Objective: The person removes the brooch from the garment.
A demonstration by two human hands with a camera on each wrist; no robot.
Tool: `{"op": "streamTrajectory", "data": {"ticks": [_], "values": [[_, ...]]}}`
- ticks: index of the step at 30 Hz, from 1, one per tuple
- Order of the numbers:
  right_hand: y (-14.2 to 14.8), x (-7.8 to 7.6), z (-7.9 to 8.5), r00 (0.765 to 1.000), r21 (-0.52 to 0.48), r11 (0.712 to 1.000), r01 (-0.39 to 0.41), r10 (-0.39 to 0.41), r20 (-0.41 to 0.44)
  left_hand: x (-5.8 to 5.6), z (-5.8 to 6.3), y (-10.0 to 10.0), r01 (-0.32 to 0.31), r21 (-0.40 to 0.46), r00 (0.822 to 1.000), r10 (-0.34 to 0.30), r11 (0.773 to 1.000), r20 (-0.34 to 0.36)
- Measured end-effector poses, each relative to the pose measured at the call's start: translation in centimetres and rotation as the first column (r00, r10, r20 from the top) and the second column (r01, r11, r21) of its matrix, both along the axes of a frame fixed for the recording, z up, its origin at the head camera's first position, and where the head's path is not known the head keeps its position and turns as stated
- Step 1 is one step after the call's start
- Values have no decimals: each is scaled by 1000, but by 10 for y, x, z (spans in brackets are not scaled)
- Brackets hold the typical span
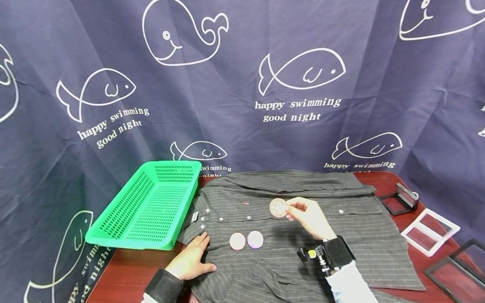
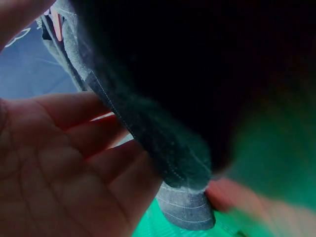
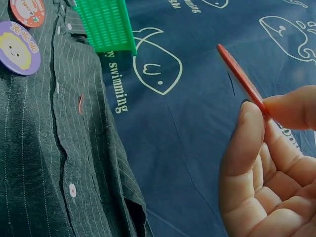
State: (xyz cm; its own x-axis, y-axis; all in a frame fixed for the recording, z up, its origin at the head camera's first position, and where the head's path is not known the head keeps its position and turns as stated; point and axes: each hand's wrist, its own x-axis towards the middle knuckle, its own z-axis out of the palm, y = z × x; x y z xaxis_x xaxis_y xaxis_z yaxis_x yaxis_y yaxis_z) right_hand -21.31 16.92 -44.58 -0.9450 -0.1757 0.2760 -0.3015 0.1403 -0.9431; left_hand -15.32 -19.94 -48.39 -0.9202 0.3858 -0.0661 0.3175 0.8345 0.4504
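Note:
My right hand [image 1: 310,215] pinches a round badge [image 1: 278,208] by its edge, between thumb and fingertips, over the upper part of a dark pinstriped shirt [image 1: 303,244]. Edge-on in the right wrist view, this badge [image 3: 241,79] shows a red rim and a thin pin standing off its back. My left hand [image 1: 192,259] rests at the shirt's collar, fingers extended and thumb spread. The left wrist view shows its palm [image 2: 54,163] with the fingers against dark fabric. Two more badges lie on the shirt: a red-rimmed one [image 1: 237,241] and a purple one [image 3: 19,49] with a yellow smiling figure.
A green plastic basket [image 1: 151,243] stands at the left beside the collar. Along the right side of the reddish table [image 1: 132,273] are a black stand [image 1: 401,200], a white frame [image 1: 430,232] and a black frame [image 1: 454,269]. A blue printed curtain [image 1: 235,105] hangs behind.

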Motion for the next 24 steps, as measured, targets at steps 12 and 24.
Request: {"op": "streamTrajectory", "data": {"ticks": [12,24], "values": [[3,8,2,999,12,1000,23,-23,-24,-6,-2,17,-117,13,977,117,993,-180],[-5,15,11,997,-1,998,56,-56,-52,-20,18,55,-112,316,952,193,942,-239]]}}
